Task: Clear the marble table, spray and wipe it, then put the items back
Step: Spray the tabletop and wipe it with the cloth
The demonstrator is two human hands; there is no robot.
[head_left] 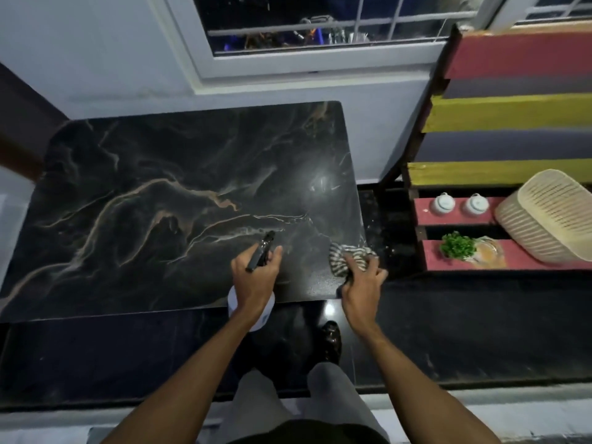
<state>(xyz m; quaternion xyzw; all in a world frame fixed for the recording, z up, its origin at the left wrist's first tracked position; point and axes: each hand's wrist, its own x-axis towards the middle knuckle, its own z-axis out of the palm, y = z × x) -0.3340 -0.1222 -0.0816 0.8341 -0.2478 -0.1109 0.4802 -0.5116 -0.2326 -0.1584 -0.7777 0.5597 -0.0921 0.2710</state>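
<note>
The black marble table (153, 203) with pale veins fills the middle of the view, its top bare. My left hand (254, 277) grips a spray bottle (261, 251) with a black head and a white body, held over the table's near edge with the nozzle pointing away from me. My right hand (362, 283) holds a striped cloth (347, 254) bunched on the table's near right corner. Wet streaks glint on the right part of the top.
To the right stands a painted wooden rack (512, 116). On its red slats sit two small white jars (443, 204), a small green plant (456, 246), a glass dish (487, 251) and a cream woven basket (551, 216). A window (320, 30) is behind the table. My shoe (331, 339) is on the dark floor.
</note>
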